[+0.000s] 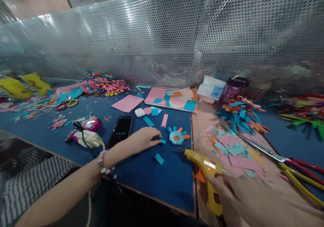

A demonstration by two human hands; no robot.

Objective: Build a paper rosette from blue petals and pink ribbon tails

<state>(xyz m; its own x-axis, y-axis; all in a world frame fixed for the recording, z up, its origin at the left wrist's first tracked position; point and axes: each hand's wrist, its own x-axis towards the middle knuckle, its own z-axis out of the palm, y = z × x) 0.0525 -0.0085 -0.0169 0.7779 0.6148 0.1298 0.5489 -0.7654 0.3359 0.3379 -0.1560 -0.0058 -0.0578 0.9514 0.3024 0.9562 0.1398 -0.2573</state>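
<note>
My left hand (144, 138) reaches across the blue table mat (152, 176), with a bead bracelet at the wrist. Its fingers are curled together, and the tips press on a small blue paper piece (163, 141). Just right of it lies a paper flower (177, 136) of blue and orange petals. Another blue paper piece (159, 158) lies nearer me. My right hand (243, 200) is at the bottom right, smeared by motion. It is against the handle of a yellow glue gun (206, 173) whose nozzle points left. I cannot make out its fingers.
A dark phone (120, 131), a white earbud case (139, 112) and a pink and white device with a cord (87, 135) lie left of my hand. Pink sheets (128, 102), cut scraps (227, 149), long scissors (291, 162), small scissors (66, 103) and a perforated metal screen (177, 34) surround them.
</note>
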